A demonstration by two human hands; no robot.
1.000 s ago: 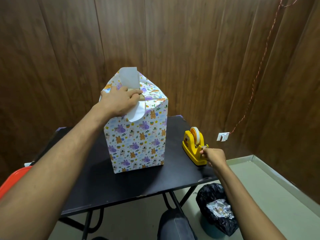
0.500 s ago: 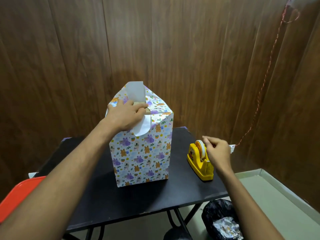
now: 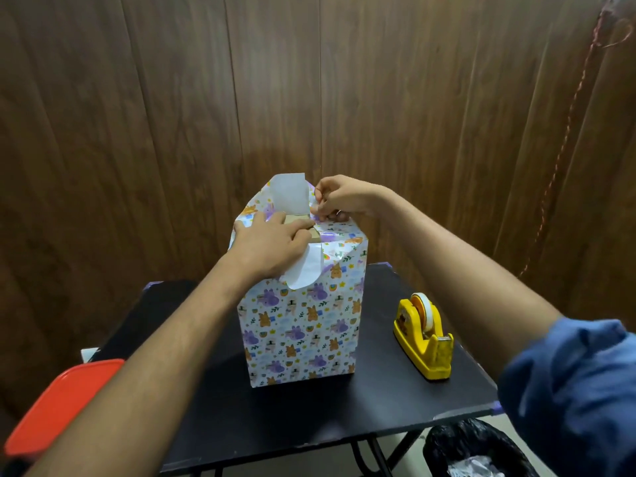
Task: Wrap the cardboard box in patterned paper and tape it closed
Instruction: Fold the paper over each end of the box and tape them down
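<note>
Left hand (image 3: 272,246) flat on folded paper flaps (image 3: 303,273) atop box (image 3: 303,325); right fingers (image 3: 318,210) pinch tape: easing pressure risks flaps springing open, tape landing crooked.

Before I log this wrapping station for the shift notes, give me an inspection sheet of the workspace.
Surface: black table, dark top.
Job's things: wrapped box upright; top flaps unsealed, cardboard showing; yellow tape dispenser to its right, apart.
Clutter: red lid at left edge; black bin bag on the floor.
Hands: left hand presses the folded paper on top; right hand pinches at the top edge, tape not discernible.
Cables: reddish cord down the wall.
Surroundings: wood-panelled wall.
</note>
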